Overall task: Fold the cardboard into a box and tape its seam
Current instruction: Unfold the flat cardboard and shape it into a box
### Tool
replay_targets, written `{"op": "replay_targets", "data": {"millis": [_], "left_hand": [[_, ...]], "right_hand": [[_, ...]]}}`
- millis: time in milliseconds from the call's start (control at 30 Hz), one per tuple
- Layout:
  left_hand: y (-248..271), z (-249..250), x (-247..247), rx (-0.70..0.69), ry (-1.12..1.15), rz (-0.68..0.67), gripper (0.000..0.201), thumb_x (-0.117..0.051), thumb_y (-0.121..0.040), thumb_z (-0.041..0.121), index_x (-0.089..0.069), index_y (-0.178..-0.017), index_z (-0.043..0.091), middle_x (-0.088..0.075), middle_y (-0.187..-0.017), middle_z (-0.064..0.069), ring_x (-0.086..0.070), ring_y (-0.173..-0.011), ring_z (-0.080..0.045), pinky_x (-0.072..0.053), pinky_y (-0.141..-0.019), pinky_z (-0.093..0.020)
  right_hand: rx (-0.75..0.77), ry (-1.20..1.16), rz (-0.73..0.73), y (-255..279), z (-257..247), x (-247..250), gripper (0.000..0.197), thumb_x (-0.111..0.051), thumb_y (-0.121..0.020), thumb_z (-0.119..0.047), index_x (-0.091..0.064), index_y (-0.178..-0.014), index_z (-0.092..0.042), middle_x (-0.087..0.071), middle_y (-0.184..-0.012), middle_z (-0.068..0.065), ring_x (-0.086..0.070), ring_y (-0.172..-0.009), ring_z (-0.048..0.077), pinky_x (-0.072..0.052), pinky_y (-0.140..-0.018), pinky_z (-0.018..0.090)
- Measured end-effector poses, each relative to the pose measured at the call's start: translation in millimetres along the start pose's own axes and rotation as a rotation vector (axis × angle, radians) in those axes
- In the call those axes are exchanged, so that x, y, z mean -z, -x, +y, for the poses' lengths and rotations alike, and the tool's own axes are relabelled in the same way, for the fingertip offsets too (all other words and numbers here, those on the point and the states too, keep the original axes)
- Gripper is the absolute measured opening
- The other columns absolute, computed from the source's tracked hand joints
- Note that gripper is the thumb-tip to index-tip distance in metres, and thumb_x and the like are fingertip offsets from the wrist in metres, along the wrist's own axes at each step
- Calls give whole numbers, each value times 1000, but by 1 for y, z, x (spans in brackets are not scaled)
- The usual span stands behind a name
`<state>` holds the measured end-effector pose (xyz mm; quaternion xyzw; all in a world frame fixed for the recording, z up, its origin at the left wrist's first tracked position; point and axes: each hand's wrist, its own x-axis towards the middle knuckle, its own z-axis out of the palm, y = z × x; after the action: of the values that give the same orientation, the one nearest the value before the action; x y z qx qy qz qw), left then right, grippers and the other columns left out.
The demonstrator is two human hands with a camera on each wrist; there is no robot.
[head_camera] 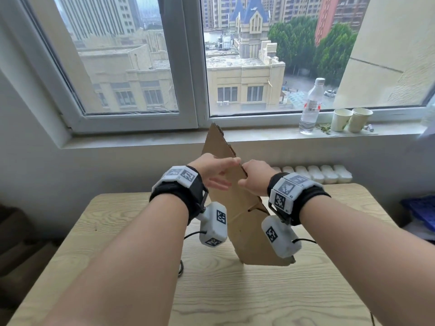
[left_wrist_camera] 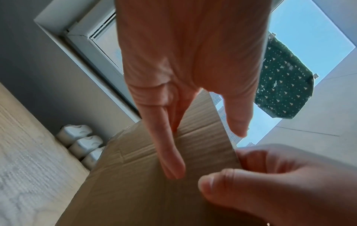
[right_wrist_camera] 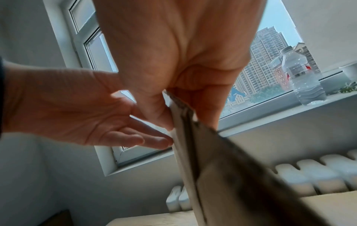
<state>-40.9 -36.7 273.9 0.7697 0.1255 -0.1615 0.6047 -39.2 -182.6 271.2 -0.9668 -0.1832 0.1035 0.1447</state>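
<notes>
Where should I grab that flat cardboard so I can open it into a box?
Probably by its top edge, from both sides. The cardboard stands on end on the table, still folded flat, layers together. The right hand already pinches that edge. The left hand lies with straight fingers on the other face; hooking them on the near layer could pull it open.

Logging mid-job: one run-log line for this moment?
stage: opening flat cardboard | right hand: pinches edge | left hand: fingers straight on panel | tape: unseen
</notes>
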Motion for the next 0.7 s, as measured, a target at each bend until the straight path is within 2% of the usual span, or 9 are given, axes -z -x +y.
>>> {"op": "replay_targets", "data": {"millis": [67, 200, 300, 333, 367, 433, 500, 567, 700], "left_hand": [[-3, -7, -3, 1, -19, -10, 74, -74, -80, 39, -44, -135, -1, -56, -126, -20, -74, -77, -26, -58, -60, -29], [-7, -15, -7, 2, 16, -23, 64, -71, -85, 33, -47, -133, -2, -56, -126, -22, -74, -72, -24, -56, -55, -25], [-9, -18, -7, 14, 23, -1, 58, -70, -86, 32, -50, -128, -2, -55, -125, -21, -73, -68, -25, -57, -55, -26], [-9, -18, -7, 16, 30, -4, 53, -68, -87, 30, -52, -126, -2, -56, -125, -21, -73, -69, -26, -58, -56, -27], [-9, -18, -6, 20, 41, -7, 47, -66, -89, 27, -54, -123, -3, -57, -124, -22, -73, -71, -28, -59, -59, -30], [-9, -18, -6, 29, 38, 4, 34, -61, -92, 20, -58, -117, -3, -60, -119, -21, -71, -74, -29, -61, -63, -33], [-8, -21, -6, 36, 1, 18, 22, -57, -94, 13, -60, -110, -1, -64, -110, -19, -71, -74, -28, -61, -63, -32], [-9, -27, -8, 41, -23, 20, 12, -53, -93, 4, -61, -102, 2, -67, -99, -17, -71, -73, -27, -61, -62, -31], [-8, -42, -13, 57, -39, 3, 16, -48, -92, -3, -62, -94, 6, -69, -91, -15, -70, -76, -28, -61, -67, -31]], "right_hand": [[-4, -38, -7, -2, -1, -5, 12, -54, -91, -22, -58, -96, -12, -56, -87, 3, -61, -90, 25, -41, -69, 28], [-4, -117, -38, -5, -1, -9, 13, -53, -92, -25, -58, -86, -14, -55, -71, -1, -58, -73, 21, -41, -57, 25], [15, -215, -100, -4, 2, -9, 13, -58, -93, -27, -60, -95, -14, -56, -71, -4, -58, -62, 11, -41, -44, 16], [21, -295, -134, -3, 2, -10, 15, -58, -93, -27, -60, -100, -13, -57, -75, -4, -59, -63, 9, -43, -43, 14], [30, -380, -172, -2, 2, -12, 20, -58, -93, -28, -60, -105, -12, -60, -82, -2, -63, -69, 11, -50, -47, 15], [34, -493, -229, -1, 2, -15, 36, -57, -93, -34, -60, -117, -6, -64, -99, 5, -68, -88, 20, -60, -64, 27], [20, -546, -262, 1, 3, -19, 44, -56, -93, -37, -59, -120, -3, -64, -108, 9, -68, -94, 22, -60, -74, 36], [2, -593, -285, 3, 7, -25, 45, -57, -93, -37, -59, -123, -3, -65, -113, 11, -68, -97, 25, -59, -78, 39], [-26, -651, -289, 2, 12, -33, 36, -57, -95, -26, -58, -126, -7, -66, -117, 15, -68, -99, 29, -59, -77, 39]]}}
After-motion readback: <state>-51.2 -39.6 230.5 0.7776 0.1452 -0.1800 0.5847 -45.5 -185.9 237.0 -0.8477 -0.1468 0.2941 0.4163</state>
